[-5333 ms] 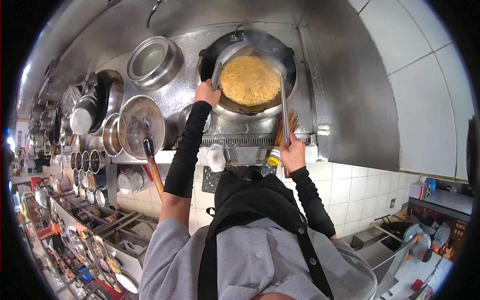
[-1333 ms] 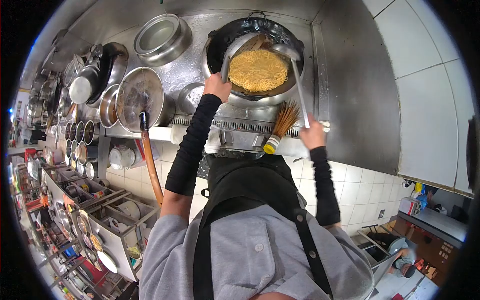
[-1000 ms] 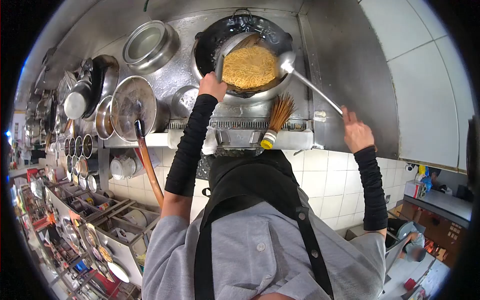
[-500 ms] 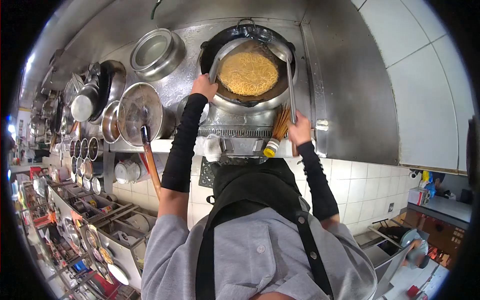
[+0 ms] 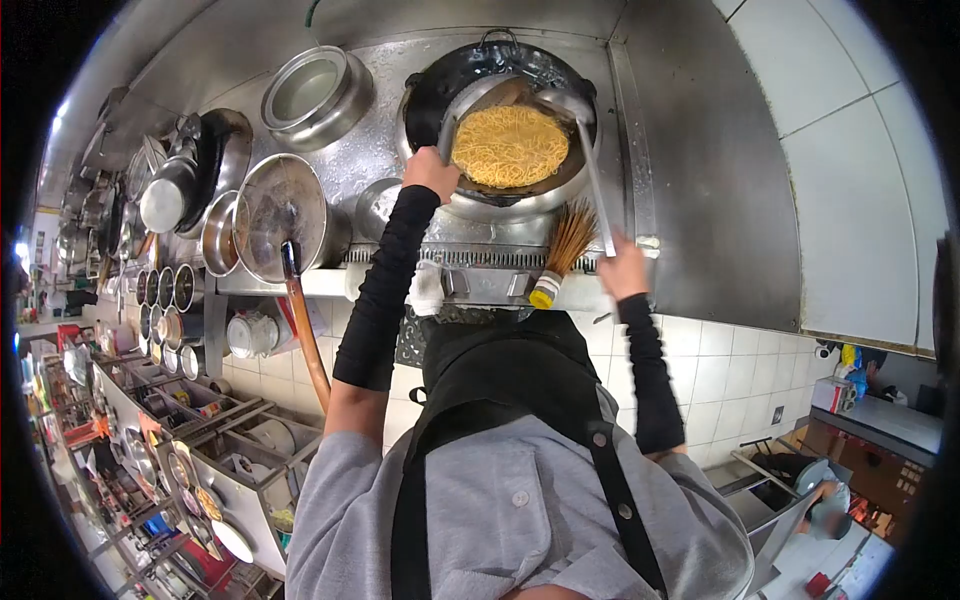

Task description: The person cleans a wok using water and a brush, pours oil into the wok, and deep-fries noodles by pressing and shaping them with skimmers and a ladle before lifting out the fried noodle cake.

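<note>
A mass of yellow noodles sits in a wok on the stove, filling the lower part of its bowl. My left hand is closed around a grey metal handle at the left of the noodles. Where that handle joins the pan is hard to make out. In my right hand, blurred by motion, is the long handle of a ladle. The ladle's head touches the noodles' upper right side. Just left of my right hand, a bamboo wok brush with a yellow end stands at the stove's front.
A lidless metal pot stands at the back left. Nearer lies a round strainer with a wooden handle. A white cloth hangs at the stove's front edge. A steel wall panel rises on the right. Another person is far right.
My left hand and the handle have shifted right, and the noodles have moved with them. My right hand has swung outward to the right with the ladle.
</note>
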